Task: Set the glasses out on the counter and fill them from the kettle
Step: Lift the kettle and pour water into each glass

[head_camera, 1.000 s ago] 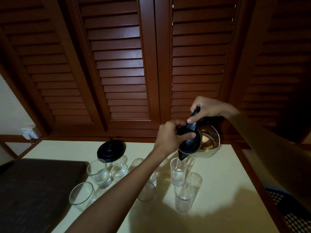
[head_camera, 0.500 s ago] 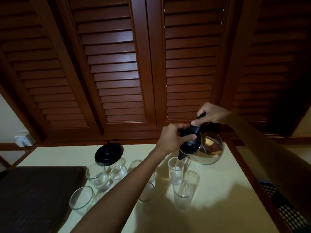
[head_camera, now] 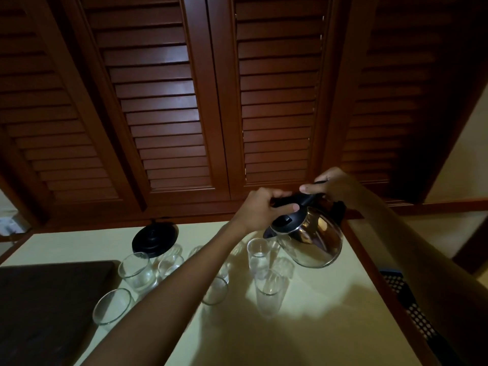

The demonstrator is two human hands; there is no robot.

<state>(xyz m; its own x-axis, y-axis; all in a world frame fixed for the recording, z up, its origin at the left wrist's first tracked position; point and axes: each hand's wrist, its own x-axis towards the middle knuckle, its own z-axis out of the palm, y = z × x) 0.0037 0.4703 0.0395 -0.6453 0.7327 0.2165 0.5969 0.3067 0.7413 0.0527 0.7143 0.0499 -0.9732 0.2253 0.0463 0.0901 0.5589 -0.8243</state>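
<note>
Your left grip (head_camera: 264, 210) is curled tight over the black top of the kettle (head_camera: 309, 241), thumb in front, fingers over. Your right grip (head_camera: 332, 186) is wrapped round the handle, up behind it. Both hold the kettle in the air, mid-right of the frame, tipped w/ its spout just over the tall glass (head_camera: 258, 256).

What could go wrong:
- The spout sits by the rim's right side, not over the middle. Water may run down the outside & wet the counter (head_camera: 330, 326).
- Tip too fast & it splashes.
- The glasses stand close together. Your left arm hangs right over some of them, centre of the frame, so dropping it could knock one over.
- The front glass (head_camera: 269, 293) is just below the tall one, easy to bump w/ the kettle's belly.

Hard to see:
- The room is dim, so I can't tell if water is coming out now, or how full any glass is.
- Your arm hides part of the low glass (head_camera: 215, 291) under it.
- The handle is mostly under your right grip.
</note>
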